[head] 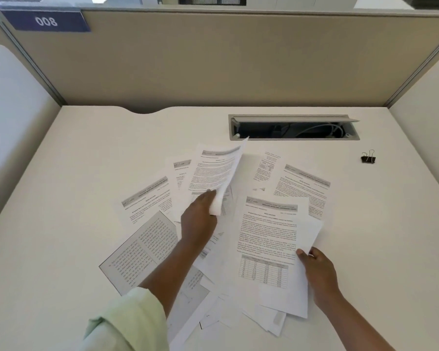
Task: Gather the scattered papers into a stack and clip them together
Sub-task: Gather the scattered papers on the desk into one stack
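**Cubicle counter: papers loose, clip unused**

Beige cubicle partition (213, 59) behind, tag 008 (46, 21) top left. White counter (74, 198) carries the scattered papers (147, 198), fanned and overlapping across the middle, not stacked. Open cable slot (293, 127) at the back. Left hand (198, 221): fingers grasping one printed sheet (213, 171), lifted and curled above the pile. Right hand (319, 272): thumb and fingers pinching the lower right edge of a sheet with a table (271, 239). Black binder clip (368, 158) sits alone, far right, well apart from the papers.
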Motion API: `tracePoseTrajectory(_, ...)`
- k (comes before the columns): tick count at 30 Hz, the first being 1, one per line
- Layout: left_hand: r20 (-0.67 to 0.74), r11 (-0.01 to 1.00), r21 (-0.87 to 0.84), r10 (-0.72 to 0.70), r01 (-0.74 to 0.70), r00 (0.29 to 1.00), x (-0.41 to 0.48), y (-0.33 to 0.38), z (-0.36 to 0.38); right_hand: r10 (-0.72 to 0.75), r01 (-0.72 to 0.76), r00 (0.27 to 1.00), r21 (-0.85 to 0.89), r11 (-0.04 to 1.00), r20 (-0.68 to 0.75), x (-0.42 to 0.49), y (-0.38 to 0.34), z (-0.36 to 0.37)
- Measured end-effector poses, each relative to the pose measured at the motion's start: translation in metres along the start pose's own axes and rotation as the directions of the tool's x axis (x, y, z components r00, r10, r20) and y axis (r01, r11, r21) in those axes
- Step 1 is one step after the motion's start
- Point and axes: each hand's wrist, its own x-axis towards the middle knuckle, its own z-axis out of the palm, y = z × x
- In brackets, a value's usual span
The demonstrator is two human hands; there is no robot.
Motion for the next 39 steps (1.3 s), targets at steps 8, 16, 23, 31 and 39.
tracePoseTrajectory(8, 0.353, 0.852, 0.118, 0.445, -0.511, 0.823, -0.089, 0.047, 0.043, 0.034, -0.031, 0.999, 0.094, 0.995, -0.039, -0.006, -0.012, 0.011)
tracePoseTrajectory(16, 0.712, 0.862, -0.017, 0.366, -0.506, 0.599, -0.118, 0.042, 0.057, -0.029, 0.024, 0.997, 0.081, 0.996, 0.065, -0.007, -0.017, 0.008)
tracePoseTrajectory(23, 0.331, 0.958, 0.221, 0.101, -0.181, 0.938, -0.037, -0.010, 0.037, -0.012, 0.013, 0.998, 0.019, 1.000, -0.055, 0.002, -0.003, -0.009)
tracePoseTrajectory(31, 0.281, 0.945, 0.309, -0.195, 0.104, 0.940, 0.003, -0.047, 0.049, -0.005, 0.003, 0.995, -0.017, 1.000, -0.101, 0.007, 0.007, -0.013)
tracePoseTrajectory(39, 0.214, 0.953, 0.286, -0.166, 0.101, 0.963, 0.003, -0.054, 0.048, 0.000, -0.003, 0.994, -0.023, 1.000, -0.112, 0.010, 0.010, -0.012)
